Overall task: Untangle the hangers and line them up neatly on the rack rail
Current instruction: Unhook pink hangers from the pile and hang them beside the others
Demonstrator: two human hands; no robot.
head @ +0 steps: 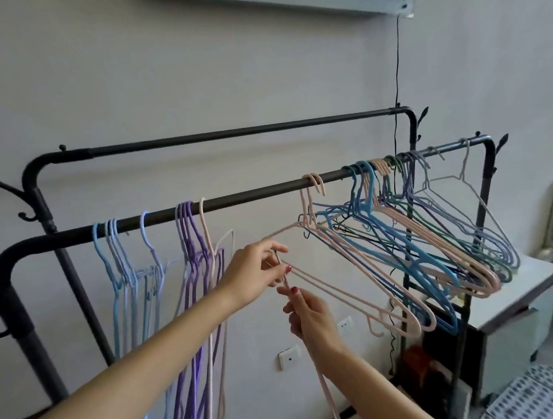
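A black rack rail (251, 193) runs from lower left to upper right. Light blue hangers (121, 253) and purple hangers (191, 248) hang straight at its left. Two pink hangers (356, 298) hook onto the middle of the rail and splay out sideways. My left hand (256, 273) pinches their near ends. Just below it, my right hand (305, 312) grips another pink hanger (323, 382) that trails down toward the floor. A tangled bunch of blue, pink, green and grey hangers (433, 231) crowds the rail's right end.
A second, higher rail (230, 134) runs behind. A black cord (397, 63) drops down the wall to the rack. A white cabinet (517, 300) stands at the right, with a patterned cloth (543, 393) in the lower right corner. Wall sockets (288, 355) sit low.
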